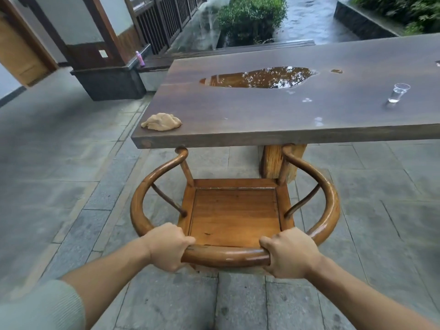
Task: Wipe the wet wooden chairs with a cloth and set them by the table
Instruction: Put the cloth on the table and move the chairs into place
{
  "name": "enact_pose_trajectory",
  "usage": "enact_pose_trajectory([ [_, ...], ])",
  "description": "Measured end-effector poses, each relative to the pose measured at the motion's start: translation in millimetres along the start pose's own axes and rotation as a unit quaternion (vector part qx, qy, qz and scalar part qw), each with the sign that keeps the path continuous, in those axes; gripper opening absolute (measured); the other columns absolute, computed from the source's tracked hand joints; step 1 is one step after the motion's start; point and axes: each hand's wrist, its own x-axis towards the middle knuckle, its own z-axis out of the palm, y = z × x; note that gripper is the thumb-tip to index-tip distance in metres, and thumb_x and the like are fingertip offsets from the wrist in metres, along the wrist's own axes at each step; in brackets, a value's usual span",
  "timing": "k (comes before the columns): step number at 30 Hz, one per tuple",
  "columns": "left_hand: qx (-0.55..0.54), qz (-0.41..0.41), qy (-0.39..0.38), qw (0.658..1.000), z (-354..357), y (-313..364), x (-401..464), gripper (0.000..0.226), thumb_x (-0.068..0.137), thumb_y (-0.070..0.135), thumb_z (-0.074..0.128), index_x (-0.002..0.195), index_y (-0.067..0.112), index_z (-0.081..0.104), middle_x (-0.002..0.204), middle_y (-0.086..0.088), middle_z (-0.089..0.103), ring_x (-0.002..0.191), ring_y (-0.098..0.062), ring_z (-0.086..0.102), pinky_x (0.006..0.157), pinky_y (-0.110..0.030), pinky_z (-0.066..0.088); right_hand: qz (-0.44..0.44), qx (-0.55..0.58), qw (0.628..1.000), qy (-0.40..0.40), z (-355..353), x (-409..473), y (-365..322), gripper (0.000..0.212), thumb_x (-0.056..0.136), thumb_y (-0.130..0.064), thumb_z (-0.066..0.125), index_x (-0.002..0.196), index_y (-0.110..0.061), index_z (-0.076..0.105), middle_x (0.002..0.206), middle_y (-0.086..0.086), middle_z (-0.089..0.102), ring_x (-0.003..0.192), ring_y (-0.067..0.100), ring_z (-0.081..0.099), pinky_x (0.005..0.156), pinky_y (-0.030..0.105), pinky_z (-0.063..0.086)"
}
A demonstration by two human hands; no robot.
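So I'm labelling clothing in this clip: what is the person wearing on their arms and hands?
Both hands are bare: the left hand and right hand show no gloves, rings or watch. The forearms are uncovered too. On the left arm, a pale grey-green ribbed sleeve is pushed up toward the elbow. No sleeve shows on the right arm.

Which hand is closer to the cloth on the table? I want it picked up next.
Left. The left hand grips the chair rail below the cloth; the right hand grips the rail farther right.
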Motion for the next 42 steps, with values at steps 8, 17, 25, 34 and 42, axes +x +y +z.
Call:
enact_pose_trajectory([
  [8, -0.019, 0.019, 0.01, 1.0, 6.7, -3.1, 2.1, 0.025, 0.079, 0.055, 0.049, 0.078, 0.03, 0.044, 0.063, 0.009, 0.053, 0.054, -0.015, 0.05, 0.058, -0.031, 0.05, -0.005, -0.031, 0.999, -0.004, -2.2, 1.7, -1.1, 0.031, 0.077, -0.061, 0.052, 0.077, -0.031, 0.045, 0.059, -0.01, 0.056, 0.046, 0.015, 0.053, 0.046, 0.026, 0.034],
  [17, -0.291, 0.0, -0.046, 0.956, -20.0, 23.8, 15.2, 0.103, 0.068, 0.092, 0.051, 0.148, 0.058, -0.004, 0.153, 0.012, 0.031, 0.138, -0.008, 0.036, 0.11, -0.036, 0.037, 0.022, 0.077, 0.996, -0.035, -20.5, -11.6, -2.7, 0.097, 0.073, -0.096, 0.044, 0.144, -0.031, 0.044, 0.132, -0.01, 0.056, 0.123, 0.011, 0.047, 0.117, 0.037, 0.029],
  [25, -0.164, 0.153, 0.111, 0.968, -119.2, 225.0, 154.8, 0.098, 0.082, 0.083, 0.041, 0.156, 0.026, 0.012, 0.156, -0.003, 0.024, 0.144, -0.024, 0.028, 0.118, -0.046, 0.027, 0.293, 0.152, 0.943, 0.033, -37.5, -232.8, 83.1, 0.095, 0.085, -0.085, 0.04, 0.159, -0.027, 0.028, 0.164, -0.003, 0.033, 0.152, 0.016, 0.026, 0.125, 0.046, 0.012],
  [34, -0.127, 0.316, 0.055, 0.939, -222.9, 508.7, 274.5, 0.094, 0.085, 0.075, 0.048, 0.157, 0.03, 0.006, 0.158, 0.0, 0.02, 0.147, -0.019, 0.022, 0.119, -0.038, 0.025, 0.518, 0.137, 0.841, 0.075, -54.5, -544.6, 159.9, 0.091, 0.09, -0.077, 0.048, 0.161, -0.023, 0.027, 0.166, 0.002, 0.027, 0.154, 0.02, 0.02, 0.127, 0.049, 0.013],
  [42, -0.048, 0.422, 0.065, 0.903, -306.2, 686.0, 411.8, 0.092, 0.085, 0.072, 0.05, 0.156, 0.026, 0.014, 0.154, -0.002, 0.028, 0.144, -0.021, 0.027, 0.118, -0.04, 0.027, 0.606, 0.108, 0.779, 0.121, -63.2, -698.4, 270.9, 0.088, 0.091, -0.074, 0.051, 0.159, -0.023, 0.029, 0.164, 0.005, 0.031, 0.153, 0.023, 0.024, 0.125, 0.05, 0.017],
])
